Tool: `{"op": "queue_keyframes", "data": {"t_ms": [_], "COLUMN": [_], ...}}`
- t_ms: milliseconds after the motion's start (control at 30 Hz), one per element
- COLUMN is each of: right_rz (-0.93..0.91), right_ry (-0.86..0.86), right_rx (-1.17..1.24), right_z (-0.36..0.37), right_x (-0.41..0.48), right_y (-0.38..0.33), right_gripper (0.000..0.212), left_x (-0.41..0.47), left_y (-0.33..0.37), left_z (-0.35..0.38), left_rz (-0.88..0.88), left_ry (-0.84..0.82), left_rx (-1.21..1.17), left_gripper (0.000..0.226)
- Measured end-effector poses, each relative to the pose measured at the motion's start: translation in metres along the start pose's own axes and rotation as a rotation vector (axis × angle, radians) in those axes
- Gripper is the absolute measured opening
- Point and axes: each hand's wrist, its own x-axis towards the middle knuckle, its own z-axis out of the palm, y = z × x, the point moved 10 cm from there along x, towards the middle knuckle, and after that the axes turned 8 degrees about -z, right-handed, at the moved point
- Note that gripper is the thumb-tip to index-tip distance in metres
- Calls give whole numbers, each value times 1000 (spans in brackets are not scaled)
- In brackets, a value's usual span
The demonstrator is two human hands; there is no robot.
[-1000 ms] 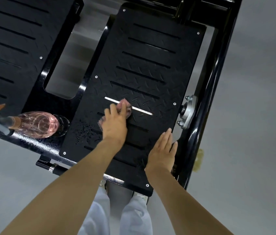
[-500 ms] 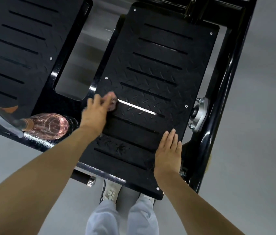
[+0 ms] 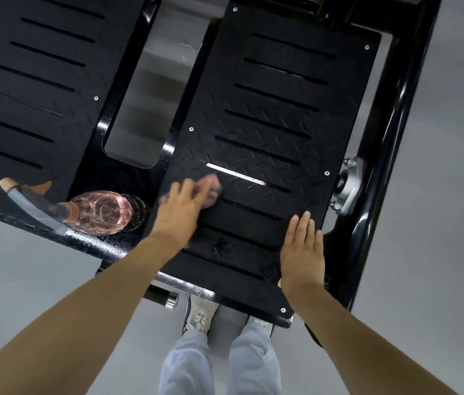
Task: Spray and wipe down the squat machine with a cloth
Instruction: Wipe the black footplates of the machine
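Note:
The squat machine's right black footplate (image 3: 276,109) fills the centre, ridged and slotted, with wet spots near its lower part. My left hand (image 3: 182,208) presses a pink cloth (image 3: 213,186) flat against the plate's left middle; the hand is motion-blurred and covers most of the cloth. My right hand (image 3: 302,252) lies flat with straight fingers on the plate's lower right corner. A clear spray bottle with pink liquid (image 3: 99,212) stands on the frame left of the plate, its nozzle pointing left.
A second black footplate (image 3: 34,89) lies at the left, with a gap to the floor between the two plates. The black frame tube (image 3: 390,138) and a silver bearing mount (image 3: 349,185) run along the right. My shoes (image 3: 200,313) stand below the plate's near edge.
My left hand swept the cloth left to the plate's edge, then back right toward the middle. My right hand stayed flat on the lower right corner.

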Motion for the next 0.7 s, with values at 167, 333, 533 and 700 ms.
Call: {"op": "queue_keyframes", "data": {"t_ms": [167,333,533,700], "right_rz": [4,16,15,10], "right_ry": [-5,-22,-12,-12], "right_rx": [-2,-27,-51,-51], "right_z": [-3,-2,-1,1], "right_x": [-1,1,4,4], "right_y": [-1,-2,-4,-2], "right_gripper": [117,122,125,126], "left_x": [-1,-27,-45,-19], "left_y": [-57,14,56,-56], "left_z": [0,9,20,15], "left_rz": [-381,-182,308,-233], "left_ry": [61,40,48,27], "left_rx": [-215,-70,146,-176], "left_gripper": [89,89,89,94]}}
